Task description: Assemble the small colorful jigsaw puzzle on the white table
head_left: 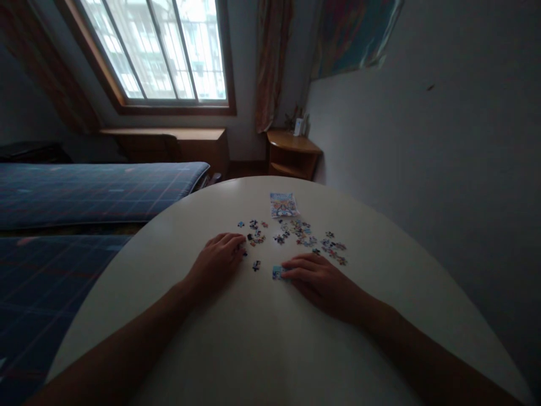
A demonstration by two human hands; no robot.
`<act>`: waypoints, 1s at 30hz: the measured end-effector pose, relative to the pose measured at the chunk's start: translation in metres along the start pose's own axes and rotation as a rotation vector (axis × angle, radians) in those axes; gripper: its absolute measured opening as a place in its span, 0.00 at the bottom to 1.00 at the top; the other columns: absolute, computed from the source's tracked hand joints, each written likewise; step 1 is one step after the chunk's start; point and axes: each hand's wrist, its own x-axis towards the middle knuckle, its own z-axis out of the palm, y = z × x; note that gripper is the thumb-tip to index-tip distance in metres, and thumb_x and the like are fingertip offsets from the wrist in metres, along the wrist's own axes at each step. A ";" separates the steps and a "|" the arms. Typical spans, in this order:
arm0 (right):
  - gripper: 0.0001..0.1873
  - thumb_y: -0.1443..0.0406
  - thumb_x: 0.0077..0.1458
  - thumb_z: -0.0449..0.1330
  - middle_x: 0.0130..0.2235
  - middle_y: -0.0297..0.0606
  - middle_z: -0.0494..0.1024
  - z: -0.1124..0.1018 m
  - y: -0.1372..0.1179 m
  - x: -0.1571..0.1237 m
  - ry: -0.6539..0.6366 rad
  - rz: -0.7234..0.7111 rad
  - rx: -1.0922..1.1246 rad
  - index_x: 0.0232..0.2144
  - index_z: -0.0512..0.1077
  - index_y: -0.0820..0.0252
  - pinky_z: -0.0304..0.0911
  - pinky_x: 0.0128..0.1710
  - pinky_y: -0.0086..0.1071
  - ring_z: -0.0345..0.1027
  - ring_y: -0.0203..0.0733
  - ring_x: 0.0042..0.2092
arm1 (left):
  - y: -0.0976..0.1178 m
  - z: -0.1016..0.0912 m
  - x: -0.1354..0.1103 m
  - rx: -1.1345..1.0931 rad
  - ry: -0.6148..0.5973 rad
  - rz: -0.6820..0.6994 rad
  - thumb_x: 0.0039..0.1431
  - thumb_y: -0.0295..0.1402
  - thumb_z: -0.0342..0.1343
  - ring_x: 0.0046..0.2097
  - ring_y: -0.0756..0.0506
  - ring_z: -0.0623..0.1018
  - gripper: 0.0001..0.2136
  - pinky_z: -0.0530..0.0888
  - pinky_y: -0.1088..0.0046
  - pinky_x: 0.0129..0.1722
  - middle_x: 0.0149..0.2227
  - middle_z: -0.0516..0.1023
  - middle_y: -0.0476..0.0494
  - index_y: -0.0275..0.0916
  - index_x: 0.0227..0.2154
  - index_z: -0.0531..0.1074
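Observation:
Several small jigsaw pieces (302, 232) lie scattered on a round white table (262, 338). My left hand (217, 260) lies flat, palm down, with its fingertips touching a piece near a small cluster (255, 237). My right hand (316, 276) also rests on the table, fingers stretched out, their tips pressing on a small joined group of blue pieces (276, 272). A single loose piece (256, 265) sits between the two hands. A colourful reference picture (283, 204) lies beyond the pieces.
A bed with a blue checked cover (84, 192) stands to the left of the table. A wooden corner shelf (291, 152) and a low wooden bench (169, 141) are under the window. A grey wall runs close along the right.

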 end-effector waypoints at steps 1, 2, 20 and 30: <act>0.13 0.67 0.66 0.54 0.52 0.39 0.78 0.000 0.000 0.000 0.004 0.000 0.003 0.49 0.74 0.53 0.64 0.55 0.42 0.69 0.42 0.55 | 0.001 0.000 0.000 0.005 0.012 -0.005 0.68 0.35 0.46 0.55 0.39 0.74 0.16 0.70 0.55 0.57 0.54 0.76 0.40 0.38 0.53 0.72; 0.13 0.67 0.66 0.54 0.52 0.39 0.78 0.000 0.000 0.000 0.006 0.002 0.007 0.49 0.74 0.53 0.64 0.56 0.42 0.69 0.42 0.55 | 0.003 0.001 0.001 0.009 0.025 -0.004 0.68 0.35 0.46 0.56 0.39 0.73 0.16 0.70 0.55 0.57 0.55 0.75 0.39 0.38 0.53 0.72; 0.13 0.66 0.66 0.54 0.51 0.40 0.79 -0.001 -0.002 0.000 0.019 0.008 0.017 0.48 0.75 0.53 0.64 0.55 0.42 0.70 0.43 0.54 | 0.020 0.009 -0.001 0.086 0.015 0.027 0.67 0.39 0.49 0.63 0.35 0.67 0.19 0.65 0.49 0.61 0.62 0.68 0.36 0.37 0.56 0.70; 0.12 0.65 0.66 0.54 0.53 0.39 0.78 0.000 0.000 -0.002 0.016 0.015 0.024 0.49 0.74 0.53 0.63 0.56 0.42 0.69 0.42 0.55 | 0.020 0.009 0.000 0.066 -0.046 0.124 0.66 0.39 0.50 0.63 0.36 0.66 0.22 0.61 0.51 0.64 0.62 0.68 0.38 0.38 0.61 0.64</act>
